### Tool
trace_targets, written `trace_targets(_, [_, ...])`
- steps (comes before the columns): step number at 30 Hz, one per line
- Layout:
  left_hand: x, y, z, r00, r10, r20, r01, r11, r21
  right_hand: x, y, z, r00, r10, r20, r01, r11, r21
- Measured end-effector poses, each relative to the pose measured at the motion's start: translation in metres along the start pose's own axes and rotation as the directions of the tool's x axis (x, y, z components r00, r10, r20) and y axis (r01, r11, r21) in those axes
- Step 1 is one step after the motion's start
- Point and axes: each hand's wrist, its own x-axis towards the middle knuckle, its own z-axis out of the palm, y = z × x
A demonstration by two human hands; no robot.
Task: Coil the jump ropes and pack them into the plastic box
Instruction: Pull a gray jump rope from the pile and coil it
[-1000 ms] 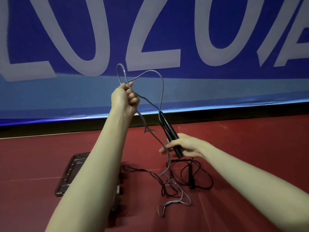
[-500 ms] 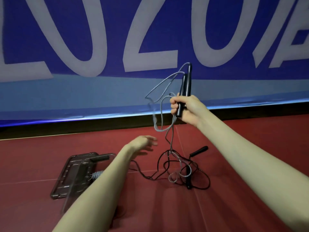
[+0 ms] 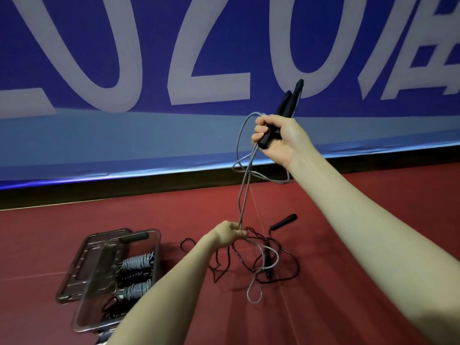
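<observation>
My right hand (image 3: 281,138) is raised and grips the two black handles (image 3: 286,108) of a grey jump rope (image 3: 242,195). The grey cord hangs down from it in a doubled strand. Lower down, my left hand (image 3: 227,235) pinches that strand just above the floor. A grey loop of the cord trails onto the floor below. A black jump rope (image 3: 281,267) lies tangled on the red floor under my left hand, with one black handle (image 3: 283,221) sticking out behind. The clear plastic box (image 3: 154,245) at lower left holds several coiled ropes (image 3: 138,262).
The box's clear lid (image 3: 82,267) lies flat just left of the box. A low black skirting (image 3: 99,188) and a blue banner wall (image 3: 124,135) close off the far side. Red floor (image 3: 373,195) stretches to the right.
My left hand let go of the raised cord, dropped, and now pinches the hanging strand low down. My right hand lifted both handles up high.
</observation>
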Motion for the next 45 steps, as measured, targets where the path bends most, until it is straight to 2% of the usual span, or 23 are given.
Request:
trace_targets(1, [-0.001, -0.005, 0.001, 0.999, -0.034, -0.013, 0.035, 0.997, 0.065, 0.001, -0.001, -0.001, 1.000, -0.006, -0.010, 0.006, 1.000, -0.010])
trace_targets(3, [-0.001, -0.002, -0.006, 0.990, -0.025, -0.142, 0.042, 0.991, 0.124, 0.003, 0.000, -0.005, 0.999, -0.006, -0.037, 0.005, 1.000, -0.027])
trace_targets(4, [-0.002, 0.006, -0.017, 0.975, 0.032, -0.219, -0.024, 0.999, 0.042, 0.005, 0.001, -0.008, 0.998, -0.005, -0.057, 0.002, 0.999, -0.039])
trace_targets(5, [-0.006, 0.021, -0.032, 0.958, 0.106, -0.268, -0.141, 0.983, -0.115, 0.006, 0.001, -0.010, 0.997, -0.008, -0.083, 0.003, 0.998, -0.062])
trace_targets(6, [-0.013, 0.038, -0.048, 0.936, 0.186, -0.299, -0.276, 0.915, -0.295, 0.008, 0.002, -0.013, 0.994, -0.013, -0.109, 0.003, 0.996, -0.089])
trace_targets(8, [-0.026, 0.071, -0.078, 0.868, 0.305, -0.392, -0.488, 0.667, -0.563, 0.011, 0.002, -0.018, 0.988, -0.031, -0.149, 0.012, 0.992, -0.129])
trace_targets(9, [-0.032, 0.082, -0.088, 0.836, 0.320, -0.446, -0.546, 0.568, -0.616, 0.012, 0.003, -0.020, 0.986, -0.040, -0.163, 0.017, 0.990, -0.138])
trace_targets(10, [-0.037, 0.087, -0.093, 0.810, 0.325, -0.488, -0.581, 0.557, -0.593, 0.013, 0.003, -0.022, 0.983, -0.048, -0.176, 0.021, 0.989, -0.150])
trace_targets(11, [-0.040, 0.086, -0.092, 0.798, 0.318, -0.512, -0.582, 0.630, -0.515, 0.013, 0.004, -0.024, 0.980, -0.059, -0.189, 0.027, 0.985, -0.169])
trace_targets(13, [-0.041, 0.072, -0.086, 0.801, 0.299, -0.519, -0.513, 0.789, -0.338, 0.014, 0.004, -0.028, 0.971, -0.092, -0.222, 0.040, 0.973, -0.229])
trace_targets(14, [-0.038, 0.061, -0.084, 0.815, 0.269, -0.514, -0.461, 0.838, -0.292, 0.014, 0.004, -0.030, 0.965, -0.110, -0.238, 0.045, 0.964, -0.264])
trace_targets(18, [-0.031, 0.038, -0.091, 0.842, 0.138, -0.522, -0.256, 0.953, -0.162, 0.014, 0.002, -0.037, 0.951, -0.156, -0.268, 0.045, 0.924, -0.379])
trace_targets(20, [-0.032, 0.034, -0.098, 0.866, 0.118, -0.487, -0.160, 0.986, -0.046, 0.011, 0.001, -0.038, 0.963, -0.107, -0.247, -0.031, 0.866, -0.500])
trace_targets(22, [-0.035, 0.033, -0.103, 0.884, 0.109, -0.455, -0.059, 0.991, 0.123, 0.009, -0.001, -0.040, 0.976, -0.036, -0.213, -0.113, 0.757, -0.644])
trace_targets(24, [-0.037, 0.032, -0.110, 0.885, 0.078, -0.459, 0.042, 0.968, 0.246, 0.007, -0.006, -0.040, 0.984, -0.027, -0.174, -0.120, 0.623, -0.773])
trace_targets(29, [-0.043, 0.037, -0.131, 0.837, 0.032, -0.546, 0.126, 0.960, 0.250, -0.008, -0.021, -0.035, 0.998, 0.028, -0.051, -0.056, 0.224, -0.973])
trace_targets(31, [-0.046, 0.047, -0.137, 0.775, 0.053, -0.629, 0.027, 0.993, 0.117, -0.013, -0.026, -0.030, 0.998, 0.064, -0.010, -0.021, 0.174, -0.985])
trace_targets(32, [-0.048, 0.055, -0.138, 0.748, 0.066, -0.661, -0.083, 0.997, 0.005, -0.015, -0.028, -0.028, 0.997, 0.080, 0.012, -0.003, 0.187, -0.982])
trace_targets(34, [-0.057, 0.072, -0.140, 0.692, 0.127, -0.711, -0.328, 0.932, -0.153, -0.018, -0.031, -0.023, 0.992, 0.110, 0.064, 0.033, 0.264, -0.964])
trace_targets(36, [-0.070, 0.090, -0.140, 0.641, 0.233, -0.731, -0.483, 0.863, -0.149, -0.022, -0.033, -0.020, 0.984, 0.158, 0.087, 0.031, 0.328, -0.944])
trace_targets(38, [-0.082, 0.106, -0.138, 0.612, 0.341, -0.714, -0.577, 0.809, -0.109, -0.024, -0.033, -0.018, 0.970, 0.225, 0.088, 0.002, 0.357, -0.934])
trace_targets(42, [-0.094, 0.130, -0.129, 0.605, 0.473, -0.641, -0.676, 0.731, -0.098, -0.030, -0.031, -0.013, 0.931, 0.335, 0.147, 0.006, 0.389, -0.921])
trace_targets(45, [-0.092, 0.139, -0.123, 0.574, 0.498, -0.650, -0.728, 0.674, -0.127, -0.033, -0.032, -0.009, 0.900, 0.393, 0.190, 0.025, 0.388, -0.921])
